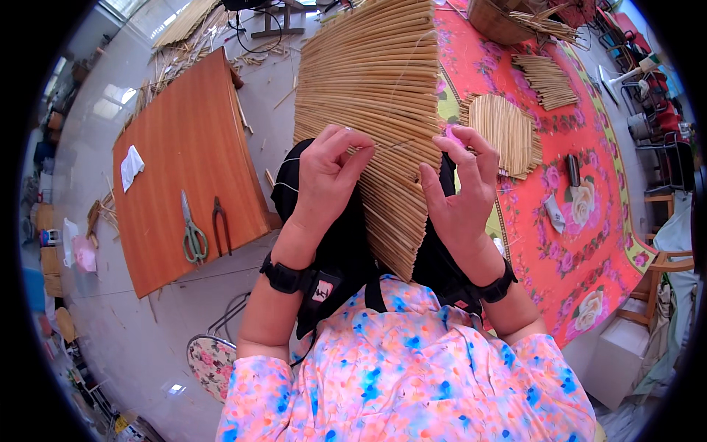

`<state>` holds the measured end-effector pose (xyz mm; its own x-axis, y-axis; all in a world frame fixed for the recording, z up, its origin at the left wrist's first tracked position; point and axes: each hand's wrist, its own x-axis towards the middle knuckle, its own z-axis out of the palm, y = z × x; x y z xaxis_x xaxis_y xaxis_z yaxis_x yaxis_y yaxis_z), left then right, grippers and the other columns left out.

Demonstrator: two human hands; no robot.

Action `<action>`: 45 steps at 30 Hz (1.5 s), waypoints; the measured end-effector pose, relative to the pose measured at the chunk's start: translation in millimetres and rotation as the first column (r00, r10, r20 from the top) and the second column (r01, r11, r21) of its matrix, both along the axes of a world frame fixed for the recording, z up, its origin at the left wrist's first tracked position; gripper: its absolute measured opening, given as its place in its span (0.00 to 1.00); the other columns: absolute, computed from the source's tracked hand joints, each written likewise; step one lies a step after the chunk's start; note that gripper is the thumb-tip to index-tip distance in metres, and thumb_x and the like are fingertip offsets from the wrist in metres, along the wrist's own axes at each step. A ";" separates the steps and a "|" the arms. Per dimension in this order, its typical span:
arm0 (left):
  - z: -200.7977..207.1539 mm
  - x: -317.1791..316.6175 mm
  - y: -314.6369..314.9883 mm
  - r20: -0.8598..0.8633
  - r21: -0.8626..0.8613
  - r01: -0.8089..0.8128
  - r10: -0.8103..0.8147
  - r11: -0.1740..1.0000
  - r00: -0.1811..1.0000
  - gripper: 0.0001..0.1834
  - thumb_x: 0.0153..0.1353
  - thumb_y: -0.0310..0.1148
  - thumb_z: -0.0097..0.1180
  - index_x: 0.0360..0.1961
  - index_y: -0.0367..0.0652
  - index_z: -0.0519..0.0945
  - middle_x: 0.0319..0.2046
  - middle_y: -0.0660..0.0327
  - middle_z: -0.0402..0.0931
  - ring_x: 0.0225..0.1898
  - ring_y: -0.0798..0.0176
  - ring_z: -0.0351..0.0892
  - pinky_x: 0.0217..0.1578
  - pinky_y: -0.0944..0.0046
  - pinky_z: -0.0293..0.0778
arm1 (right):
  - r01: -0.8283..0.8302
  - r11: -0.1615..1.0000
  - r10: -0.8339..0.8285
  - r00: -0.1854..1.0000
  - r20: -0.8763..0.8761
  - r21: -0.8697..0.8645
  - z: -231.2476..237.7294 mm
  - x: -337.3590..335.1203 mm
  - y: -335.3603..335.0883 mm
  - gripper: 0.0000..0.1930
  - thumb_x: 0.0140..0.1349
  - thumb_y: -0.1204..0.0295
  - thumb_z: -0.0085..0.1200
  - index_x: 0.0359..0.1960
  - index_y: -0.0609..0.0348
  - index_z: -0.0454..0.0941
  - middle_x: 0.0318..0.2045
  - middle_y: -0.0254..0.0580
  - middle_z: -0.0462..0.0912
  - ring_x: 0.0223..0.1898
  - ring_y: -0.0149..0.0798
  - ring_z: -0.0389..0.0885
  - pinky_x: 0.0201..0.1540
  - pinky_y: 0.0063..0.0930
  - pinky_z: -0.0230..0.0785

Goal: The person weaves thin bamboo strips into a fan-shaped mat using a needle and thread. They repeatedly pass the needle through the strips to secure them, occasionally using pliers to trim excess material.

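Observation:
A long mat of straw-coloured stalks [368,81], laid side by side and bound together, lies across my lap and narrows toward me. Over its left part, my left hand [331,166] pinches thumb and forefinger together on a thin thread. A fine line, thread or needle, runs from those fingertips over the stalks. Pale thread also loops beside the left wrist, and another loose strand crosses the mat higher up. At the mat's right edge, my right hand [471,184] has thumb and fingers spread apart, fingertips close to the stalk ends.
To the left, a brown wooden board [184,162] bears green-handled scissors [193,236], dark pliers [220,225] and a white cloth [132,168]. On the right, a red floral cloth [545,272] carries smaller stalk mats [504,132] and a basket [501,20]. Loose stalks litter the floor.

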<state>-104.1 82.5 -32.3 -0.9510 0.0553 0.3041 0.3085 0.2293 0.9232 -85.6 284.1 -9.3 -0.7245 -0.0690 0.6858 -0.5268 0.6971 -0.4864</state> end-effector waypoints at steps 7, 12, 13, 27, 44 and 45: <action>-11.9 -18.3 -6.8 -0.049 0.015 0.122 -0.121 0.992 0.991 0.04 0.61 0.19 0.61 0.37 0.35 0.82 0.38 0.64 0.72 0.26 0.77 0.72 0.26 0.76 0.68 | -0.006 1.000 0.007 0.999 -0.048 0.023 -5.9 -5.8 -7.3 0.18 0.48 0.78 0.67 0.43 0.51 0.83 0.53 0.43 0.75 0.53 0.48 0.71 0.44 0.34 0.71; -13.9 -21.7 -1.4 -0.062 0.117 0.133 -0.126 0.984 0.990 0.06 0.56 0.22 0.65 0.36 0.40 0.83 0.33 0.63 0.72 0.26 0.71 0.72 0.28 0.72 0.68 | 0.005 0.998 -0.003 0.999 -0.050 0.057 -9.9 -6.2 -10.7 0.15 0.49 0.79 0.66 0.39 0.51 0.85 0.53 0.44 0.75 0.54 0.49 0.72 0.44 0.35 0.70; -13.7 -22.0 -1.4 -0.060 0.120 0.145 -0.138 0.982 0.989 0.06 0.56 0.21 0.65 0.36 0.40 0.83 0.33 0.63 0.72 0.27 0.71 0.72 0.28 0.72 0.68 | 0.006 0.999 -0.003 0.999 -0.048 0.047 -11.5 -5.7 -11.9 0.15 0.49 0.79 0.66 0.39 0.51 0.85 0.54 0.45 0.75 0.54 0.49 0.72 0.44 0.35 0.70; -16.8 -25.0 1.5 -0.068 0.156 0.156 -0.147 0.975 0.987 0.06 0.56 0.22 0.65 0.35 0.40 0.83 0.33 0.62 0.73 0.27 0.70 0.74 0.27 0.72 0.69 | 0.033 0.999 -0.031 0.999 -0.041 0.040 -15.9 0.8 -23.6 0.13 0.51 0.80 0.66 0.39 0.51 0.84 0.58 0.50 0.72 0.52 0.47 0.74 0.43 0.31 0.72; -13.9 -23.0 2.0 -0.063 0.163 0.158 -0.149 0.974 0.987 0.06 0.57 0.22 0.65 0.35 0.39 0.83 0.33 0.62 0.72 0.27 0.70 0.74 0.28 0.72 0.70 | 0.015 0.999 -0.014 1.000 -0.023 0.033 -15.9 2.6 -23.8 0.12 0.52 0.79 0.64 0.40 0.52 0.84 0.61 0.53 0.70 0.54 0.49 0.73 0.45 0.32 0.71; -13.7 -22.9 2.4 -0.064 0.167 0.158 -0.149 0.973 0.987 0.06 0.57 0.22 0.65 0.35 0.39 0.83 0.33 0.62 0.72 0.27 0.70 0.74 0.28 0.72 0.70 | 0.016 0.999 -0.015 1.000 -0.020 0.034 -16.1 2.8 -23.7 0.12 0.52 0.79 0.64 0.40 0.52 0.84 0.61 0.53 0.70 0.55 0.49 0.73 0.45 0.32 0.71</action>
